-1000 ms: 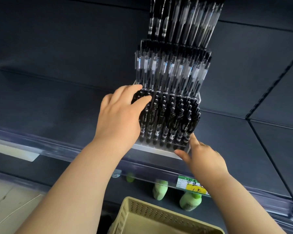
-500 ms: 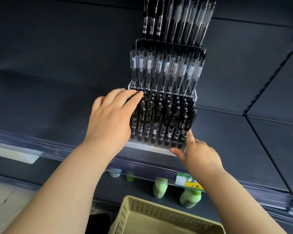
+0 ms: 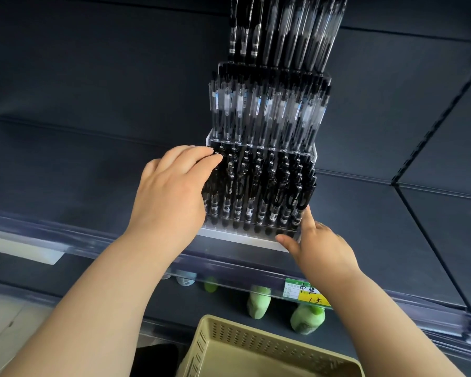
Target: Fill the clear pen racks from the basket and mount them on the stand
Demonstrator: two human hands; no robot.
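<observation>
The tiered pen stand [image 3: 242,239] sits on a dark shelf, and three clear racks of black pens rise on it. My left hand [image 3: 172,191] lies on the left side of the lowest rack [image 3: 259,191], fingers stretched over the pen tops; its thumb is hidden. My right hand [image 3: 321,248] touches that rack's lower right corner, thumb along the front edge and forefinger up the right side. The middle rack [image 3: 267,112] and the top rack [image 3: 283,31] stand above. The beige basket [image 3: 256,349] is below, near my body.
A clear rail [image 3: 65,232] runs along the shelf's front edge, with a green and yellow price tag [image 3: 305,292] under my right wrist. Green bottles [image 3: 259,302] stand on the shelf below. Dark shelf surface extends left and right of the stand.
Both hands stay on the lowest rack. My left fingertips have slid slightly toward its left edge, and the view has shifted a little.
</observation>
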